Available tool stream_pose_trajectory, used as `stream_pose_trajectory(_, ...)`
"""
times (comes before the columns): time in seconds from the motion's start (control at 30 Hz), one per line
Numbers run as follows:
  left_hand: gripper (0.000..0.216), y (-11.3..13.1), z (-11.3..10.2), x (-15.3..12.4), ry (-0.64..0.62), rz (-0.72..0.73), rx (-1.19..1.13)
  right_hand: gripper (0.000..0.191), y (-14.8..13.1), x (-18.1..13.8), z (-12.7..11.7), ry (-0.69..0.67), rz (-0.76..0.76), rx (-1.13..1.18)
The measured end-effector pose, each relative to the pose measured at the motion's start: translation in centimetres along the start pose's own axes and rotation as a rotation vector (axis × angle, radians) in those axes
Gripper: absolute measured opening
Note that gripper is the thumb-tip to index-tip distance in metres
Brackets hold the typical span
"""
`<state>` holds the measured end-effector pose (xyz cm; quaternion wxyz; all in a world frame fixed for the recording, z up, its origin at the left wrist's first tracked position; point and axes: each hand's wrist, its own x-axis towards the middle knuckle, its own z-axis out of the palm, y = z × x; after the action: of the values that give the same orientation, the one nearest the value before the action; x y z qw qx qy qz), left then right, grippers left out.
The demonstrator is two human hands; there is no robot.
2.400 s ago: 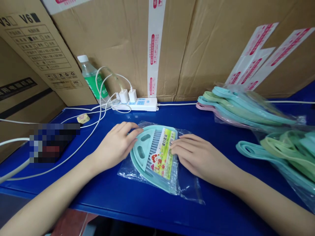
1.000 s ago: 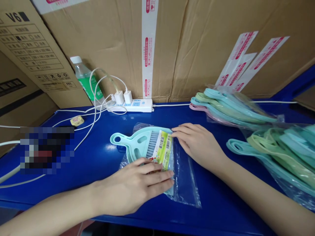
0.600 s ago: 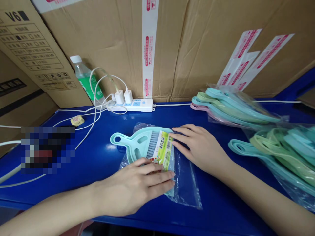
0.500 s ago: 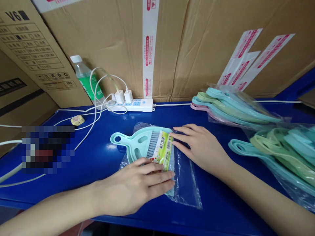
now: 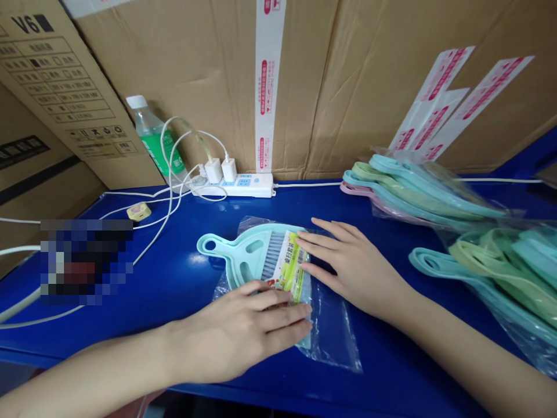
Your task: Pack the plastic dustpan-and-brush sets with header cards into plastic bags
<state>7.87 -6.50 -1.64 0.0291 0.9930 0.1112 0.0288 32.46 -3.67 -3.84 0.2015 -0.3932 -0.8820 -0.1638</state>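
Note:
A light turquoise dustpan [image 5: 241,244] with a small brush [image 5: 272,253] nested in it lies flat on the blue table, inside a clear plastic bag [image 5: 335,331]. Its handle points left. A green and yellow label card [image 5: 290,264] sits across the brush. My left hand [image 5: 243,331] rests palm down over the near part of the set, fingers stretched out, hiding its lower edge. At the far right edge of the set, my right hand [image 5: 348,261] lies with spread fingers, its fingertips on the label and bag.
More bagged dustpan sets in turquoise, green and pink [image 5: 404,191] are piled at the back right, with another pile [image 5: 491,261] nearer. At the back stand a white power strip [image 5: 243,184] with cables and a leaning bottle [image 5: 159,142]. Cardboard boxes [image 5: 209,69] form a wall behind.
The fingers of my right hand have spread a little wider, one lifting away from the label. My left hand stays where it was on the set. The view has shifted slightly.

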Motion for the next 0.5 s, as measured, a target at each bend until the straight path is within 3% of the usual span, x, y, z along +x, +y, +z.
stream_pose_trajectory(0.23, 0.042, 0.0, -0.1, -0.1, 0.006, -0.013, -0.028, 0.027, 0.5, -0.3, 0.3, -0.033, 0.051, 0.01)
stream_pose_trajectory(0.5, 0.039, -1.2, -1.8, -1.1, -0.05, -0.043, -0.195, 0.024, 0.6, -0.5, 0.1, 0.011, 0.038, 0.029)
